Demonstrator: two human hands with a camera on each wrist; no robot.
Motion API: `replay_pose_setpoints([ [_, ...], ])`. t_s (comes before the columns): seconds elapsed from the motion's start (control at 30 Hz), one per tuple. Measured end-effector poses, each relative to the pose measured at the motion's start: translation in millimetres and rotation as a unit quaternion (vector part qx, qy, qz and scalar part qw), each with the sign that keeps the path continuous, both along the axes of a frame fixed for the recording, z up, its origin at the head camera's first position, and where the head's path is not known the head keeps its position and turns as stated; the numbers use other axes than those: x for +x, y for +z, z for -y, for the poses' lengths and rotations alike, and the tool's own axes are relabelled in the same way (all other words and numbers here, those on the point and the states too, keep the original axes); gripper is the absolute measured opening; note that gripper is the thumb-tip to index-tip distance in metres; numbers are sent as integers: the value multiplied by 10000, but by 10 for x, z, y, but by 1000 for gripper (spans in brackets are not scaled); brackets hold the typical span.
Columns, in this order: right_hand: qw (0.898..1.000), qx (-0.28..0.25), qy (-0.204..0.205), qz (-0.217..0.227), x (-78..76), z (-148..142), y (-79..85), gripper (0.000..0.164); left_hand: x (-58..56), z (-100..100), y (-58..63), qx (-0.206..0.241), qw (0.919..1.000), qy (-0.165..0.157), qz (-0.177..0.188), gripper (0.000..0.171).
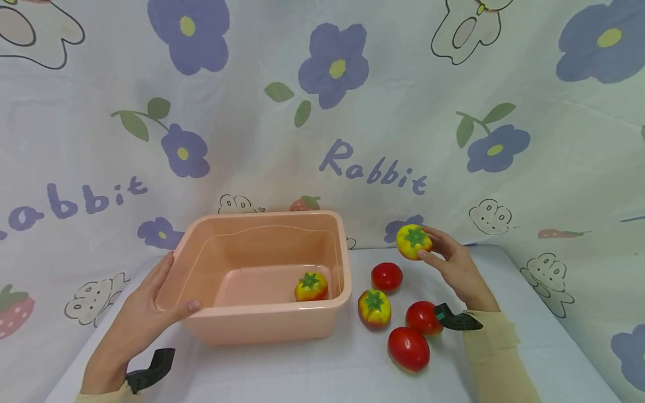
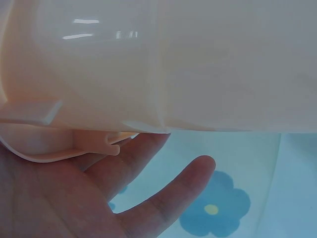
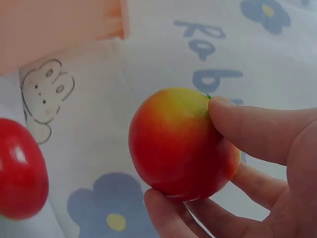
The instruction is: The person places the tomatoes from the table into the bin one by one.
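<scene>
Floral cloth (image 1: 242, 151) backs a white table (image 1: 252, 375). Yellow-red fruit (image 1: 414, 242): off the table, pinched by right hand (image 1: 456, 271), fingertips spread round it, presumably against slipping. Left hand (image 1: 143, 316) grips pink bin (image 1: 262, 327), apparently steadying it; one similar fruit (image 1: 311, 286) inside.

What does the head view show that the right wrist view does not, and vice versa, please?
Only the head view shows the left hand on the bin and the tomato inside it. Only the right wrist view shows the broad red side of the held tomato. Both share the right hand gripping that tomato, the bin, a red tomato and the printed cloth.
</scene>
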State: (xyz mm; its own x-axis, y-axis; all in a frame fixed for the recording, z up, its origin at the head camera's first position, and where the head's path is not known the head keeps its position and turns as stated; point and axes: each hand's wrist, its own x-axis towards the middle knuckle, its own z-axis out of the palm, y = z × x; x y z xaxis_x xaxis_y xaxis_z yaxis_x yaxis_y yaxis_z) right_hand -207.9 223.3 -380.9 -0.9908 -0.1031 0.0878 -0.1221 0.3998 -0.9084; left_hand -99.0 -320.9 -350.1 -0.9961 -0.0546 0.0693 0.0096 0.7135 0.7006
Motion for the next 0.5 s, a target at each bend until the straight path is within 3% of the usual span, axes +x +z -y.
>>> replay_pose_setpoints([
  [0.5,9988,-252,122,-395,146,259,138,60,3,9,-3,-123,9999,-2,-27,111],
])
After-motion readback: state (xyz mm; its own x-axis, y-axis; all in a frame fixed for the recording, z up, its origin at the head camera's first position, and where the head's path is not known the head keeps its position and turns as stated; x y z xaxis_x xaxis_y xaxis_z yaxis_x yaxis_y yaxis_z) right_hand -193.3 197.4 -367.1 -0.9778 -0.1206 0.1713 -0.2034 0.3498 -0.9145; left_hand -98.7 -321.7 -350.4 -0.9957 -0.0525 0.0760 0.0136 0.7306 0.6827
